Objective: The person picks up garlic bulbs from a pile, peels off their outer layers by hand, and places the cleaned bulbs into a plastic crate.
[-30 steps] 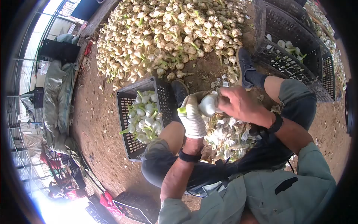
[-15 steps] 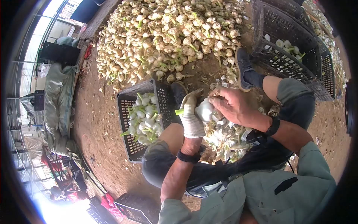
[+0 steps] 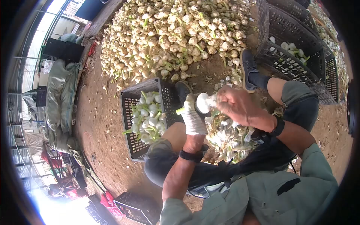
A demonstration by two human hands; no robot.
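In a white glove, my left hand [image 3: 193, 119] is wrapped round the green stem of a garlic bulb [image 3: 203, 103], whose white head points right. Bare and slightly blurred, my right hand [image 3: 243, 107] is just right of the bulb, its fingers closed on a pale piece of skin. Below the hands lies a heap of peeled skins [image 3: 228, 140] between my legs. Left of my left hand stands a black crate [image 3: 163, 99] with several white, green-stemmed bulbs [image 3: 150, 116] in it.
A large pile of unpeeled garlic [image 3: 172, 37] covers the ground ahead. At the upper right, a black crate [image 3: 292, 65] holds several white bulbs. Another dark crate [image 3: 137, 208] is at the lower left, near a red cloth [image 3: 109, 204]. Rolled sheeting [image 3: 60, 101] lies at left.
The bulb in my left hand has tilted and its head looks smoother and whiter. My right hand has pulled slightly to the right, off the bulb, with skin in its fingers.
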